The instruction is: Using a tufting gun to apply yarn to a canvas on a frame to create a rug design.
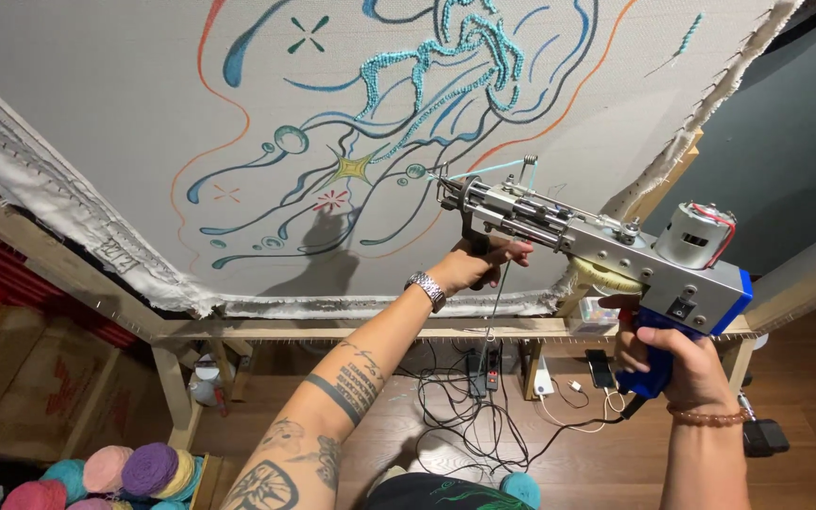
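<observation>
Both hands are gripping a tufting gun (pixel 578 231): the right hand (pixel 672 364) is wrapping the blue rear handle below the motor, and the left hand (pixel 474 264) is closing on the black front grip. Ahead of the left hand, the needle tip seems to be touching the stretched cloth (pixel 96 104), near turquoise tufted loops (pixel 446 66). Below both hands, the wooden frame rail (pixel 332 329) is edging the cloth. Tangled cables (pixel 465 416) are lying on the floor beneath; yarn balls (pixel 134 472) are cut off at the bottom-left corner.
</observation>
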